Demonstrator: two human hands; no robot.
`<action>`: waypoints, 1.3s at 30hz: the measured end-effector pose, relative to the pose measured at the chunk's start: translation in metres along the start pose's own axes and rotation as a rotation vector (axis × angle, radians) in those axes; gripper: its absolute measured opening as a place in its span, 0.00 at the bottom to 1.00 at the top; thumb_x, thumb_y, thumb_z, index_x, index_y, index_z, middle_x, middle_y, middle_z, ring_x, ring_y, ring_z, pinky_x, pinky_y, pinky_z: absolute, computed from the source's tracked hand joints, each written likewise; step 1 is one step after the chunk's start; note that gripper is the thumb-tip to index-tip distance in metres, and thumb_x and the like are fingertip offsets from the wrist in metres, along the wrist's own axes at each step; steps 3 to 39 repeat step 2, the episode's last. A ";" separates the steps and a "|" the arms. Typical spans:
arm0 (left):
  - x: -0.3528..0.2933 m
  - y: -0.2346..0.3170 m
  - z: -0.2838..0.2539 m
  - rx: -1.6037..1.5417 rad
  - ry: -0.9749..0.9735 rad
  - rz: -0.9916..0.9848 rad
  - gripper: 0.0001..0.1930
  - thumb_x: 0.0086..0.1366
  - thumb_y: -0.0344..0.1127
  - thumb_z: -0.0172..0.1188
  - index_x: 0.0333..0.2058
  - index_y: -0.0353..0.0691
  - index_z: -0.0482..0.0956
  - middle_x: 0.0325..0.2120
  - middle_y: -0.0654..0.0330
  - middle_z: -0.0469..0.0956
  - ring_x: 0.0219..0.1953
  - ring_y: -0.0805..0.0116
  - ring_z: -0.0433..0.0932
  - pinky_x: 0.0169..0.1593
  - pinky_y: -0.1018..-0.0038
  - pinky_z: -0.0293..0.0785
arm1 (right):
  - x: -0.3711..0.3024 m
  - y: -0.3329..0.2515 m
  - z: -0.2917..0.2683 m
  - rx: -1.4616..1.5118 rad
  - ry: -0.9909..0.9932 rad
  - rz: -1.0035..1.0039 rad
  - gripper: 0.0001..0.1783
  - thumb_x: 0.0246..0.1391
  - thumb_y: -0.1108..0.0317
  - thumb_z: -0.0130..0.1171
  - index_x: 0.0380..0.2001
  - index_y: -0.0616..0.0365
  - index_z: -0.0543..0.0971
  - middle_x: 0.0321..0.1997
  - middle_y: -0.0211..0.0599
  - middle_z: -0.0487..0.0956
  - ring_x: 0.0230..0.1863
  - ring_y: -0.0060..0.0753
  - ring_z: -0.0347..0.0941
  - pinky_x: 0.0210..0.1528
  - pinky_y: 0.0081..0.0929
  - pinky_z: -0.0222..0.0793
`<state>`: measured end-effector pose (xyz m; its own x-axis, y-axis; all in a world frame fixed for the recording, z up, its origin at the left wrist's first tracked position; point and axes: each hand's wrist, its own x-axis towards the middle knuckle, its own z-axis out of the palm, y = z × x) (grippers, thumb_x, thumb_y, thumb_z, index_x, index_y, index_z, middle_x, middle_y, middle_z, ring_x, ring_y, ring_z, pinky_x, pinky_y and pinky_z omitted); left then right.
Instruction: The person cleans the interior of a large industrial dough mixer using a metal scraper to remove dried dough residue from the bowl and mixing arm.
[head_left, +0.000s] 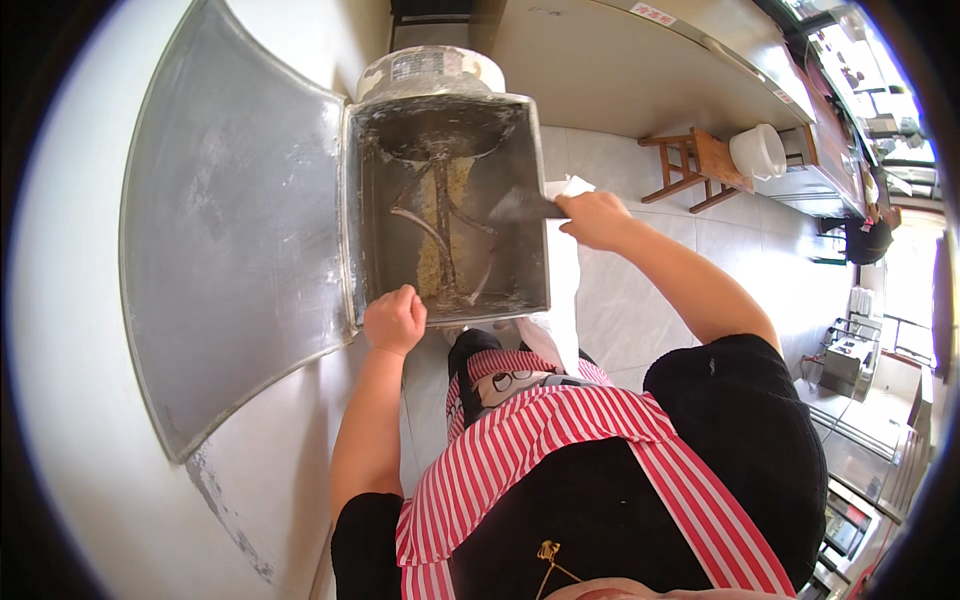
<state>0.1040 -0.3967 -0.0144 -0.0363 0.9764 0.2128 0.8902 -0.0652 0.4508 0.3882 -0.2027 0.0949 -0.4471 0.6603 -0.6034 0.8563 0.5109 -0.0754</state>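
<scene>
A metal dough mixer [541, 150] stands before me, its box-shaped trough uncovered. Curved mixing bars [440, 225] run down its middle, and yellowish crumbly dough [430, 262] lies along the bottom beneath them. My right hand [597, 220] is closed round the handle of a flat scraper [515, 206]; the blade, blurred, reaches over the trough's right wall into the inside. At the near left corner, my left hand [396, 320] is curled with its fingers closed over the trough's rim. What lies under those fingers is hidden.
The mixer's broad grey lid [235, 230] is swung out left against the white wall. A white cloth or sack [563, 270] hangs by the trough's right side. Farther right are a wooden stool [690, 165], a white bucket [758, 152], counters and another person [868, 240].
</scene>
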 end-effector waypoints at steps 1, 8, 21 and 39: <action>0.002 0.004 0.001 0.017 0.015 0.009 0.05 0.52 0.35 0.53 0.22 0.43 0.69 0.16 0.59 0.72 0.21 0.58 0.74 0.24 0.64 0.69 | -0.009 0.019 0.000 0.116 0.053 0.101 0.15 0.49 0.62 0.55 0.38 0.56 0.76 0.35 0.45 0.79 0.43 0.43 0.75 0.45 0.36 0.69; 0.005 0.011 -0.001 0.018 0.079 0.022 0.04 0.52 0.35 0.54 0.24 0.44 0.70 0.19 0.59 0.74 0.24 0.58 0.75 0.27 0.65 0.70 | -0.015 0.041 0.006 0.255 0.074 0.149 0.22 0.46 0.58 0.59 0.45 0.52 0.74 0.37 0.45 0.79 0.43 0.44 0.75 0.48 0.36 0.68; 0.005 0.011 -0.001 0.018 0.079 0.022 0.04 0.52 0.35 0.54 0.24 0.44 0.70 0.19 0.59 0.74 0.24 0.58 0.75 0.27 0.65 0.70 | -0.015 0.041 0.006 0.255 0.074 0.149 0.22 0.46 0.58 0.59 0.45 0.52 0.74 0.37 0.45 0.79 0.43 0.44 0.75 0.48 0.36 0.68; 0.005 0.011 -0.001 0.018 0.079 0.022 0.04 0.52 0.35 0.54 0.24 0.44 0.70 0.19 0.59 0.74 0.24 0.58 0.75 0.27 0.65 0.70 | -0.015 0.041 0.006 0.255 0.074 0.149 0.22 0.46 0.58 0.59 0.45 0.52 0.74 0.37 0.45 0.79 0.43 0.44 0.75 0.48 0.36 0.68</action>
